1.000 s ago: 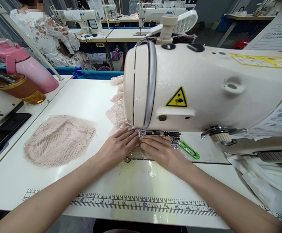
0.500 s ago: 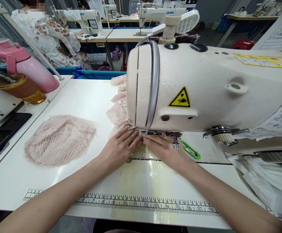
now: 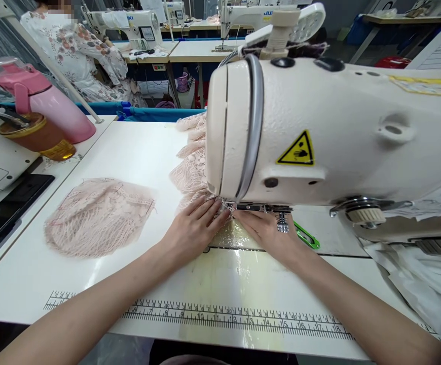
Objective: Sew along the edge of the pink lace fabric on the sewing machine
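My left hand (image 3: 192, 228) lies flat on pale pink lace fabric (image 3: 190, 170), its fingers stretched forward beside the sewing machine's presser foot area. From the right, my right hand (image 3: 269, 230) reaches under the machine head (image 3: 300, 132), fingers extended and the tips close to my left thumb. A metal attachment (image 3: 282, 222) hangs in front of the right hand and covers part of it. The lace runs back behind the machine head in gathered folds; the needle and the lace edge under the fingertips are mostly hidden.
A separate lace piece (image 3: 99, 218) lies on the white table at left. Green thread snips (image 3: 307, 235) rest right of my right hand. A pink bottle (image 3: 57, 109), a brown cup (image 3: 38, 134) and a black phone (image 3: 11, 205) are far left. Another person (image 3: 72, 56) sits beyond.
The view has shifted slightly, so the machine and both hands appear a little farther right. Both hands keep nearly the same place at the lace; no grip has visibly changed.
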The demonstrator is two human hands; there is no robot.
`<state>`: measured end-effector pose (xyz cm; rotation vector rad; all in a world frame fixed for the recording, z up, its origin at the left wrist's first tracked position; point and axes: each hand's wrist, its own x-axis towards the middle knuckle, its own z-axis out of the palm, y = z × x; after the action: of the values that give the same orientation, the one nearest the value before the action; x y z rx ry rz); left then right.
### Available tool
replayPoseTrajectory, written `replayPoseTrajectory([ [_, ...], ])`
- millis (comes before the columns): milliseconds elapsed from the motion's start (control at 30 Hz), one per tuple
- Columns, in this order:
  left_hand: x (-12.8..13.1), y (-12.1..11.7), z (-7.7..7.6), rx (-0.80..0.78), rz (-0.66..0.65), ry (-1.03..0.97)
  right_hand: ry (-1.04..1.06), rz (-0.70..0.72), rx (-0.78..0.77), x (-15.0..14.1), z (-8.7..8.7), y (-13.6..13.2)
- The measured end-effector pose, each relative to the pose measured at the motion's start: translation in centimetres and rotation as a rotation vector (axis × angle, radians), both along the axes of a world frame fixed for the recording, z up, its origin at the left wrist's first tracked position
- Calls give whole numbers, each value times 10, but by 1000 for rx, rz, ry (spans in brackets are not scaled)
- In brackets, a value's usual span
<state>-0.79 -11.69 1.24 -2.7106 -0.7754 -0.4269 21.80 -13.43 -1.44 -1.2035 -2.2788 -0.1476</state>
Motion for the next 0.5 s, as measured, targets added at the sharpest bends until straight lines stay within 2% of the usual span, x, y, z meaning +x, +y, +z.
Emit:
replayPoseTrajectory([
  [133, 1, 0, 2, 30, 4, -1, 103, -93, -38, -1, 2, 4],
  [267, 0, 0, 3, 46, -68, -10, 75, -123, 6, 0, 7, -1],
  [367, -2, 0, 2, 0, -87, -45, -16, -57, 23, 3, 13, -9],
  [500, 1, -1, 3, -85, -16, -110, -45, -33, 8, 2, 14, -14],
])
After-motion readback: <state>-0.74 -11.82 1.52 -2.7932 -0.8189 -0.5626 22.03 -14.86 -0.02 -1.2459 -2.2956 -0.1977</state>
